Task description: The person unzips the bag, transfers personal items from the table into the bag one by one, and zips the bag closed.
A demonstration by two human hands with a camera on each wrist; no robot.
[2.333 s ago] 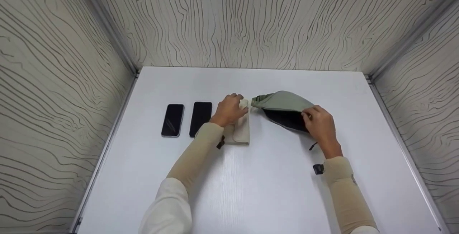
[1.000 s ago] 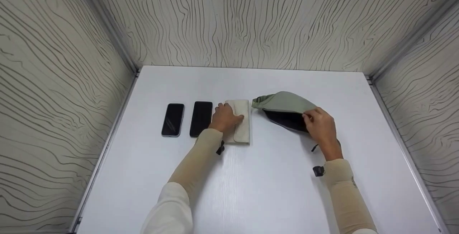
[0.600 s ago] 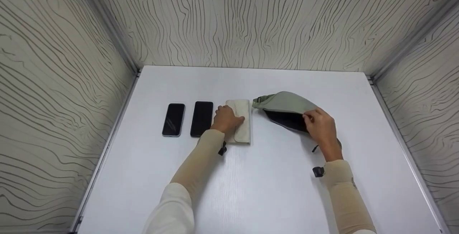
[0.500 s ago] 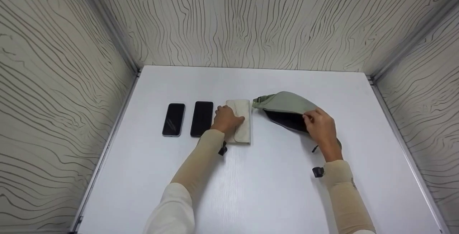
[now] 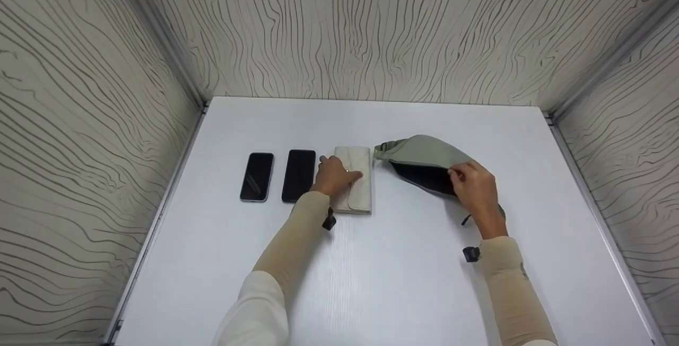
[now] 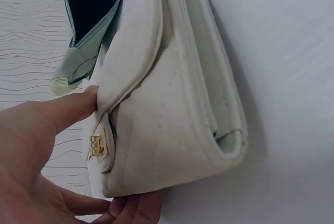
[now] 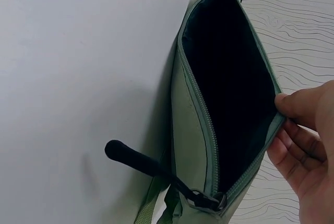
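Observation:
A cream quilted wallet (image 5: 360,195) with a flap lies on the white table. My left hand (image 5: 332,177) grips it across its left side. In the left wrist view the thumb presses the flap of the wallet (image 6: 156,125), near a small gold clasp (image 6: 98,146), and the fingers curl under the far edge. To the right, my right hand (image 5: 476,189) pinches the upper lip of a sage-green waist bag (image 5: 427,149), holding its mouth apart. The right wrist view shows the bag's dark interior (image 7: 229,72) and a black zip pull (image 7: 133,158); the inside is too dark to make out.
Two dark-screened phones lie left of the wallet: a black phone (image 5: 298,176) close to the left hand and a phone with a pale edge (image 5: 257,177) farther left. Wood-grain-patterned panels (image 5: 339,33) enclose the white table (image 5: 371,282) at the back and sides.
My left hand has drawn back toward me and left over the wallet, from its top end to its left side. The right hand keeps its pinch on the bag's lip.

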